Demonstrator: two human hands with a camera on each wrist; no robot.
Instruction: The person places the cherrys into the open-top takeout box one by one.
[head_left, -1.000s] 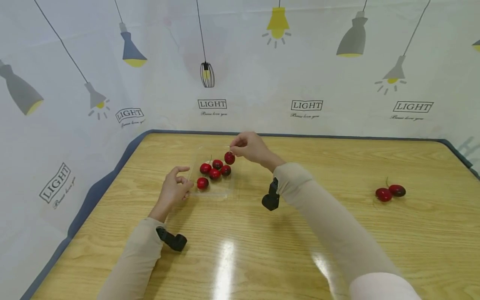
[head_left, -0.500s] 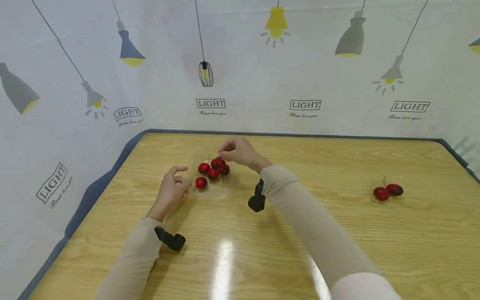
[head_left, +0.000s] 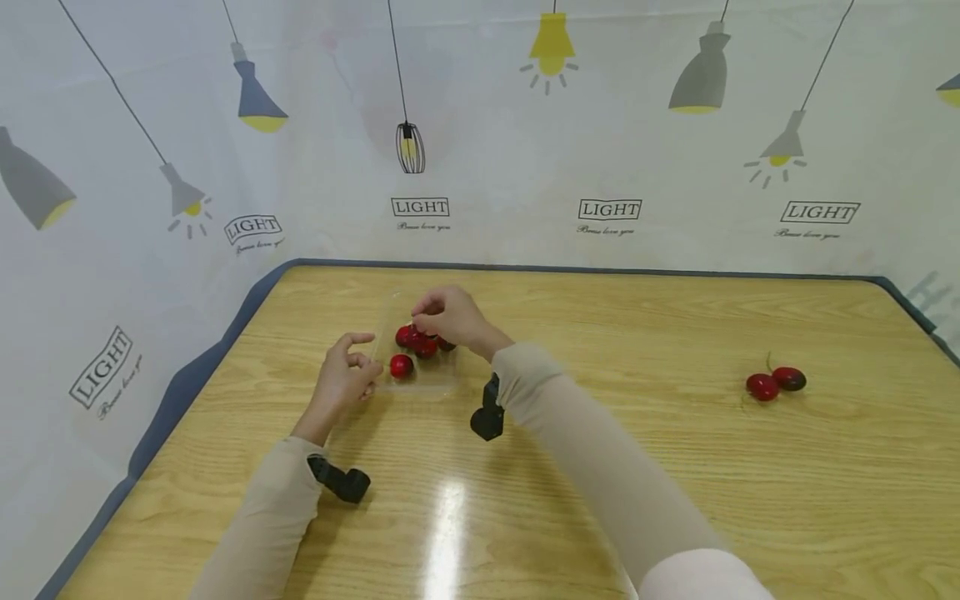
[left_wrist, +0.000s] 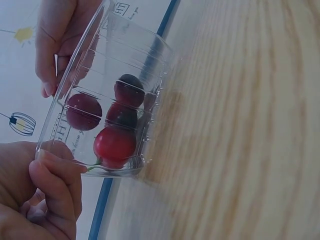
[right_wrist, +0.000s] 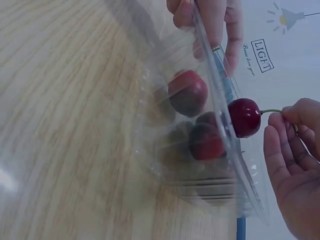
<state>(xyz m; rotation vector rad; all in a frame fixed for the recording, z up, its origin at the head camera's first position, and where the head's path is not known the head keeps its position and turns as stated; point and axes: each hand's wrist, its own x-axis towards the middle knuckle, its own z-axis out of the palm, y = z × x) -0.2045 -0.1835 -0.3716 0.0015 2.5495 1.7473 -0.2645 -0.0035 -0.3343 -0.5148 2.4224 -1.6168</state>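
Observation:
My right hand (head_left: pixel 453 318) pinches a dark red cherry (right_wrist: pixel 245 118) by its green stem. The cherry hangs at the rim of a clear plastic box (head_left: pixel 420 390), over the fruit inside. At the box's left side, my left hand (head_left: pixel 345 379) holds the rim between thumb and curled fingers. Several cherries lie in the box; one red cherry (head_left: pixel 401 367) sits apart near the front left corner. Some of the others are hidden behind my right hand in the head view. In the left wrist view, a bright red cherry (left_wrist: pixel 115 143) shows through the wall.
Two more cherries (head_left: pixel 776 382) with stems lie on the wooden table (head_left: pixel 637 333) far to the right. A wall cloth (head_left: pixel 495 125) printed with lamps stands behind and left of the table. Each sleeve carries a black wrist camera (head_left: pixel 489 410).
My right hand has moved left and slightly toward me, carrying the cherry from the box's far right corner to over its left part. My left hand keeps its place at the rim.

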